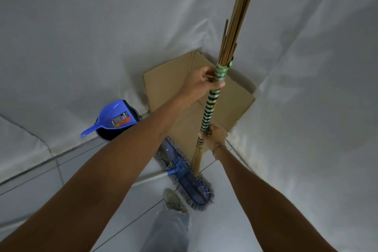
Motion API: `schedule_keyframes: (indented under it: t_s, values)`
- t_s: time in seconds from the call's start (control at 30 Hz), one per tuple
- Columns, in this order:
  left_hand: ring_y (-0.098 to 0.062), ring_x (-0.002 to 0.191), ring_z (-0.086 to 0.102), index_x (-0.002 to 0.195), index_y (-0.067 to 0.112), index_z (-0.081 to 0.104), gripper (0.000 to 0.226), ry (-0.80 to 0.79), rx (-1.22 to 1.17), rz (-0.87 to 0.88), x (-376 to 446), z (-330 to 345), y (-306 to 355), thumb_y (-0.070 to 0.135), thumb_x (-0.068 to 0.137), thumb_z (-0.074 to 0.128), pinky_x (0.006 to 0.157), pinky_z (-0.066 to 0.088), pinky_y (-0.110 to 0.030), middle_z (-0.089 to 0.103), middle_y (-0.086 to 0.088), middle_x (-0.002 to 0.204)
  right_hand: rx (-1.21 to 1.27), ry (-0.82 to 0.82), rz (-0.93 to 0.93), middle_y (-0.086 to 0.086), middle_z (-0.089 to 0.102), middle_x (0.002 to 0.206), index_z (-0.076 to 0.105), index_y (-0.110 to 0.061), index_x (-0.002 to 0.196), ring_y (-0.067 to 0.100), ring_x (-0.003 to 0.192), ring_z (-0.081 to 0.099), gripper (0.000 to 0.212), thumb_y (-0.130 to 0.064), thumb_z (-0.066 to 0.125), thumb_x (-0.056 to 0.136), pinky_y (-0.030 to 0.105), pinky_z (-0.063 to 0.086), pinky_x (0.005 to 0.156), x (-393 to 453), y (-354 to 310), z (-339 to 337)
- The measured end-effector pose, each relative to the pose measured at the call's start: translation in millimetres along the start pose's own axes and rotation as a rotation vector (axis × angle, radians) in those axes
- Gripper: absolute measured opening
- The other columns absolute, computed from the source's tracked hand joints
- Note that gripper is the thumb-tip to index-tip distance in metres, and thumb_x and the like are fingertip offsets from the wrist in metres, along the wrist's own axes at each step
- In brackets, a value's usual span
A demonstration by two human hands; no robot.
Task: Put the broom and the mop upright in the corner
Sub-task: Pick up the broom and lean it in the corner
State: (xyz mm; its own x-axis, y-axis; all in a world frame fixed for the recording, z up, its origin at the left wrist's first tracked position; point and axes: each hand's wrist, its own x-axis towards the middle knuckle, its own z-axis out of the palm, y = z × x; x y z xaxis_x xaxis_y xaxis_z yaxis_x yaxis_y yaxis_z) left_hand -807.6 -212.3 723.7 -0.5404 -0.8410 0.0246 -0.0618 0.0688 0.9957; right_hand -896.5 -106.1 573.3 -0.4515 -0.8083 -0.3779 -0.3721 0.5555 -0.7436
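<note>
The broom (210, 106) stands near upright at the centre of view, running from about 6 o'clock low at the floor to 12 o'clock at the top edge. Its shaft is wrapped in black-and-white bands, with green tape higher up; above the tape, a bundle of brown sticks rises out of frame. At its low end a thin brown sheaf splays out just beside the mop (185, 174).

The left hand (201, 84) is closed around the shaft at the green tape. The right hand (213, 136) is closed around the banded part lower down, at 5 o'clock from the left hand. A thin bracelet (218, 147) sits on the right wrist.

The mop lies flat on the floor, at 6 o'clock from the hands. Its blue head with grey fringe runs diagonally; a pale handle leaves its blue clamp toward 8 o'clock. It is not upright.

A flat sheet of cardboard (171, 84) lies in the corner behind the broom, where two white-draped walls (81, 37) meet. A blue dustpan (114, 117) rests on a dark object at 9 o'clock from the broom. A shoe (173, 200) and a jeans leg show at 6 o'clock on the pale tiled floor (102, 194).
</note>
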Motion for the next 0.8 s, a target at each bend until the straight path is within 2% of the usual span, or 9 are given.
schedule_keyframes:
  t_s: [0.1, 0.2, 0.33, 0.47, 0.6, 0.73, 0.8]
  values:
    - [0.006, 0.077, 0.068, 0.107, 0.008, 0.066, 0.036, 0.038, -0.007, 0.008, 57, 0, -12, 0.012, 0.073, 0.077, 0.073, 0.055, -0.01, 0.07, 0.009, 0.09, 0.014, 0.028, 0.016, 0.011, 0.07, 0.106, 0.061, -0.005, 0.112, 0.021, 0.093, 0.063, 0.033, -0.02, 0.068, 0.083, 0.03, 0.05, 0.076, 51, -8, -13]
    - [-0.002, 0.084, 0.068, 0.111, 0.006, 0.064, 0.036, 0.052, 0.025, 0.005, 106, 2, -18, 0.015, 0.077, 0.075, 0.078, 0.056, -0.014, 0.07, 0.004, 0.095, 0.029, -0.008, 0.033, 0.014, 0.069, 0.109, 0.06, -0.003, 0.111, 0.026, 0.101, 0.064, 0.033, -0.019, 0.067, 0.084, 0.037, 0.054, 0.086, 98, -16, -30]
    - [0.004, 0.084, 0.065, 0.11, 0.006, 0.063, 0.032, 0.074, 0.051, 0.0, 161, 3, -20, 0.013, 0.08, 0.072, 0.071, 0.054, -0.008, 0.068, 0.004, 0.096, 0.024, -0.012, 0.019, 0.016, 0.07, 0.108, 0.063, -0.002, 0.109, 0.028, 0.102, 0.064, 0.03, -0.015, 0.068, 0.082, 0.037, 0.053, 0.087, 152, -37, -52]
    - [-0.013, 0.094, 0.068, 0.114, 0.003, 0.063, 0.033, 0.158, 0.073, -0.004, 224, 1, -25, 0.008, 0.081, 0.069, 0.086, 0.053, -0.017, 0.071, -0.007, 0.106, 0.046, -0.062, -0.012, 0.015, 0.071, 0.108, 0.064, -0.003, 0.109, 0.026, 0.103, 0.065, 0.031, -0.014, 0.07, 0.08, 0.033, 0.05, 0.086, 210, -63, -67]
    - [-0.007, 0.082, 0.066, 0.11, 0.001, 0.064, 0.027, 0.266, 0.136, -0.015, 302, 1, -57, 0.006, 0.083, 0.066, 0.077, 0.052, -0.01, 0.068, -0.001, 0.094, 0.058, -0.14, -0.064, 0.017, 0.071, 0.108, 0.064, -0.002, 0.11, 0.027, 0.102, 0.067, 0.033, -0.011, 0.071, 0.08, 0.024, 0.047, 0.08, 299, -77, -78]
    - [-0.024, 0.092, 0.069, 0.105, 0.002, 0.066, 0.026, 0.412, 0.222, -0.084, 382, -3, -108, 0.01, 0.08, 0.07, 0.09, 0.057, -0.04, 0.071, -0.008, 0.096, -0.005, -0.261, -0.076, 0.022, 0.067, 0.114, 0.058, 0.004, 0.116, 0.031, 0.108, 0.063, 0.036, -0.012, 0.066, 0.085, 0.027, 0.047, 0.084, 395, -79, -70]
    - [-0.022, 0.093, 0.07, 0.102, 0.007, 0.069, 0.025, 0.468, 0.27, -0.144, 431, -4, -134, 0.013, 0.078, 0.072, 0.091, 0.057, -0.043, 0.071, -0.003, 0.093, -0.075, -0.323, -0.073, 0.019, 0.066, 0.117, 0.057, 0.002, 0.115, 0.031, 0.11, 0.061, 0.035, -0.017, 0.063, 0.087, 0.033, 0.048, 0.089, 455, -80, -61]
